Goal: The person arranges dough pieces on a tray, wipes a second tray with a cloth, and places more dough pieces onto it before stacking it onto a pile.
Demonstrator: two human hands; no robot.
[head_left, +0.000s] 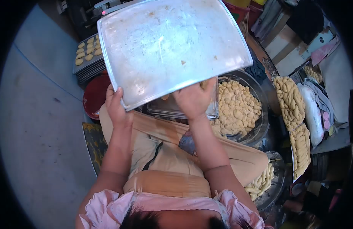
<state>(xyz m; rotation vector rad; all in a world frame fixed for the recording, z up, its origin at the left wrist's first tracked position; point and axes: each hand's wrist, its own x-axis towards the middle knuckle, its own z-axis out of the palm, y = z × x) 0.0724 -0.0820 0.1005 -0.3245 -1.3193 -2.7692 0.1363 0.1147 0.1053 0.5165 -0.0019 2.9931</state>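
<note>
A large flat metal tray is raised and tilted in front of me, with a few small crumbs on its surface. My left hand is closed around its lower left corner, thumb on the front. At the tray's lower edge is my right hand, slightly blurred, its fingers partly hidden; I cannot tell what they grip. Below, a stack of trays lies partly covered by the raised one. Right of my right hand stands a round basin full of small dough pieces.
On the left, stacked trays carry shaped dough pieces beside a red basin. Twisted dough lies on trays at the right. A second basin near my knee holds dough strips.
</note>
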